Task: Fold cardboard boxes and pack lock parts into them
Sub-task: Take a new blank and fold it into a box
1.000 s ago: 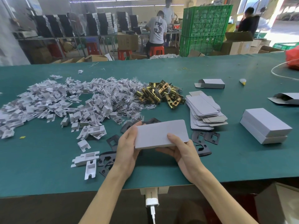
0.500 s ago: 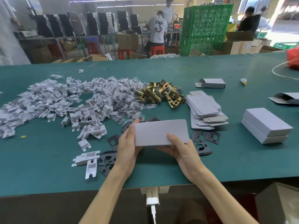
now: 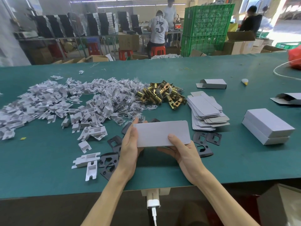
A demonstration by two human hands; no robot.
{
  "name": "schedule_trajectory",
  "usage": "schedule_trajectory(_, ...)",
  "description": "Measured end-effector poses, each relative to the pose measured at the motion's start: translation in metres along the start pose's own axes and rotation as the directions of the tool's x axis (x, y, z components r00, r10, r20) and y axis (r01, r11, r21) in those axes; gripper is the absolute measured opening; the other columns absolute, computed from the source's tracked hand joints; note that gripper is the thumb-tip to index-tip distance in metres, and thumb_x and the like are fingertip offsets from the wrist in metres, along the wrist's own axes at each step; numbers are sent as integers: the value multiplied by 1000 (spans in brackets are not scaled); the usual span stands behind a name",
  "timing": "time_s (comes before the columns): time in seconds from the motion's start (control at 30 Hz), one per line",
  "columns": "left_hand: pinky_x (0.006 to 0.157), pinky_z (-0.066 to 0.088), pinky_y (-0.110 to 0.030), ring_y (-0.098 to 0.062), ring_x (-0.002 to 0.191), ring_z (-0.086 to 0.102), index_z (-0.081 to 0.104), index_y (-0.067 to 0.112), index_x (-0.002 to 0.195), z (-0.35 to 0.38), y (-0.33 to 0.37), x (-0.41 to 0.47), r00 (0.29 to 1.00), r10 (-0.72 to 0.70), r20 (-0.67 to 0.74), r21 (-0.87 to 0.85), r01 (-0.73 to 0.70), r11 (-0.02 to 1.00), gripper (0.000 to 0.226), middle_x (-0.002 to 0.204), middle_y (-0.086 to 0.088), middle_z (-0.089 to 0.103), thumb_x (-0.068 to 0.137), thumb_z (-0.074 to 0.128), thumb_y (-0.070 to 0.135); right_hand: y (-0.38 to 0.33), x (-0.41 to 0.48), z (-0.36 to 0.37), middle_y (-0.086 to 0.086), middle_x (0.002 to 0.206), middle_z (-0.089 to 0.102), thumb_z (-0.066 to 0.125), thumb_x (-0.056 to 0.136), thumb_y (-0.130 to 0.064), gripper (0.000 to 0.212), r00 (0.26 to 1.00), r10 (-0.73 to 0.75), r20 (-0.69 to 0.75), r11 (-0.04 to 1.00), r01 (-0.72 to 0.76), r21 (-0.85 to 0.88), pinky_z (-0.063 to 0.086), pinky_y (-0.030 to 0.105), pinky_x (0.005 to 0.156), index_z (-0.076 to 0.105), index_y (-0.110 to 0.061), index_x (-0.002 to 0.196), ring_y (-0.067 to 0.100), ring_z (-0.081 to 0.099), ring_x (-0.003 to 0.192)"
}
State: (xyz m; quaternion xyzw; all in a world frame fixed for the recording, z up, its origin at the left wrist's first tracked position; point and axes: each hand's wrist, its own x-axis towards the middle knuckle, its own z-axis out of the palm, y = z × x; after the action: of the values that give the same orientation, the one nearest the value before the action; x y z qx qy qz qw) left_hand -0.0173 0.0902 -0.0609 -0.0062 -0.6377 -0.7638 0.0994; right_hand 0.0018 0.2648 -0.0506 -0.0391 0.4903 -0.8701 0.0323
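View from a head-worn camera, looking down over a long green felt-covered worktop [image 3: 48, 173] in a workshop. Two bare hands hold a white rectangular cardboard box [image 3: 162, 133] just above the worktop's near edge, at the centre of the view, with its broad plain face turned up. The left hand [image 3: 130, 144] grips the box's left end, thumb on the top face and fingertips curling over the far edge. The right hand [image 3: 184, 152] pinches the lower right part, thumb on top and fingers underneath (those fingers are mostly hidden).

Flat black metal strike plates [image 3: 109, 162] lie on the worktop beneath and to either side of the hands. To the left spreads a wide heap of small white plastic pieces [image 3: 57, 101]. It merges on its right into a pile of small clear plastic bags [image 3: 128, 101]. Just beyond those sits a cluster of shiny brass latch bolts [image 3: 162, 93]. Right of the held box is a fanned stack of flat unfolded white box blanks [image 3: 205, 111]. Further right, two closed white boxes [image 3: 267, 126] are stacked one on the other. An open-ended white box [image 3: 211, 83] lies farther back.

Behind the worktop stand tall stacked green plastic crates [image 3: 206, 28], and a person [image 3: 158, 28] sits on a red stool facing away.
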Motion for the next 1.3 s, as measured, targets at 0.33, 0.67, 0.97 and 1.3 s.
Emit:
schedule_trajectory(0.33, 110, 49, -50, -13, 126, 63, 49, 34, 153, -2, 0, 0, 999, 35, 16, 68, -36, 997, 52, 141, 13, 65, 103, 50, 48, 1, 2, -2, 16, 114, 74, 62, 96, -13, 25, 1000, -10, -26, 999, 11, 30, 61, 39, 82, 68, -7, 119, 29, 70, 107)
schedule_trajectory(0.67, 117, 44, -51, -18, 135, 57, 54, 36, 139, -1, 1, -3, 995, -1, 103, 13, -1, 1000, 40, 148, 4, 60, 101, 56, 46, 2, 1, -2, 17, 118, 73, 64, 94, -19, 26, 1000, -22, 2, 1000, 22, -11, 60, 45, 90, 71, -8, 116, 30, 69, 112)
schedule_trajectory(0.97, 102, 55, -32, -17, 129, 62, 26, 26, 161, 1, 0, -3, 988, -34, 151, -9, 36, 999, 72, 150, -3, 55, 96, 56, 33, 4, 0, -1, 14, 119, 74, 68, 92, -28, 25, 999, -20, 25, 996, 22, -88, 57, 46, 97, 75, -18, 114, 29, 70, 111)
schedule_trajectory(1.3, 105, 52, -40, -12, 119, 66, 41, 28, 157, -2, -2, 0, 998, 17, 54, 7, -18, 1000, 59, 134, 5, 69, 102, 56, 40, 1, -3, 5, 6, 121, 74, 66, 95, -29, 30, 995, -31, 94, 982, 48, -183, 59, 28, 86, 71, -17, 122, 25, 69, 115)
